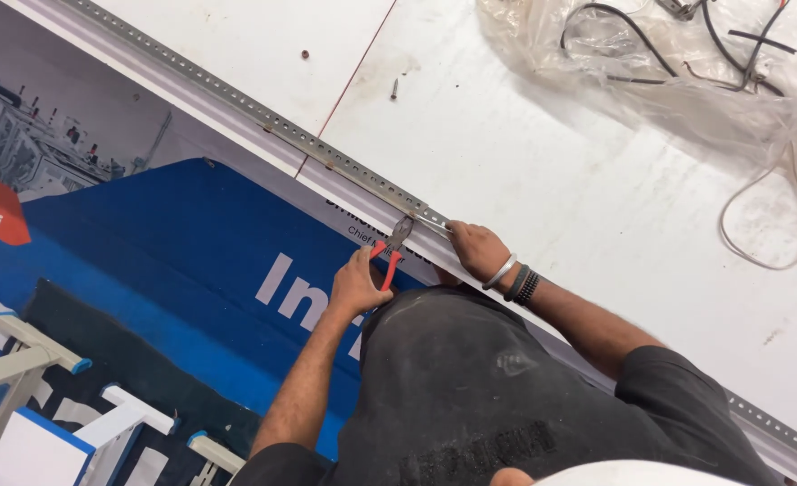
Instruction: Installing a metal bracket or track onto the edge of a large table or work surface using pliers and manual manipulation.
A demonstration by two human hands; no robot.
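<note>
Red-handled pliers [393, 248] bite perforated metal strip [326, 153].

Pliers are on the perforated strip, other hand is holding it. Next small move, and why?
Probably squeeze the handles. The left hand has the red-handled pliers with their nose at the perforated metal strip, and the right hand presses on the strip just beside them, so it looks braced. Whether the nose already bites is unclear.

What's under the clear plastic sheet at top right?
Dark cables and a thin grey wire show through the plastic sheet, lying on the white board. A small connector-like piece sits at the top edge; creases blur anything else.
</note>
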